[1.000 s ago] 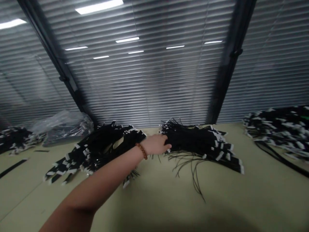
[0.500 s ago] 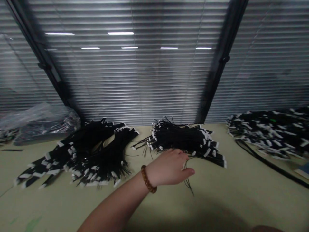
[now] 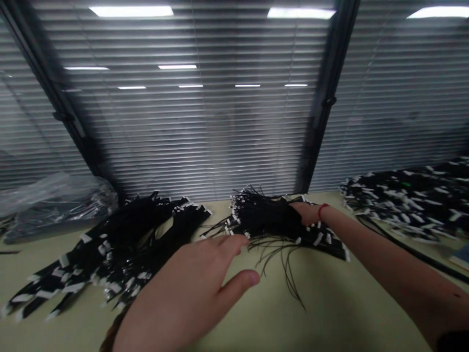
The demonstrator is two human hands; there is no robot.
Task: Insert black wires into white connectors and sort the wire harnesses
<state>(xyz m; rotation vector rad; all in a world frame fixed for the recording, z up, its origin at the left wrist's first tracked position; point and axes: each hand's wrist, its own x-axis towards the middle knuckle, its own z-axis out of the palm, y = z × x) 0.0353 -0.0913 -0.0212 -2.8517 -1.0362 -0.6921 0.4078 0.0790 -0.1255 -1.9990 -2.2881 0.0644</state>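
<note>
Black, white-tipped cables [image 3: 269, 219] lay bundled on the pale green table [image 3: 249, 313], the right hand [image 3: 307, 214] on them, its fingertips hidden and grip unclear; the bare left hand [image 3: 190, 283] hovered nearby, thumb spread from its fingers.

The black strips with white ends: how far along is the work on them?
Already done: nothing certain; the left-hand pile is gathered, but no mark shows it finished. In hand: the right hand touches the middle bundle, fingertips hidden; the left hand is open nearby. Left: perhaps the right-hand heap, which neither hand touches.
</note>
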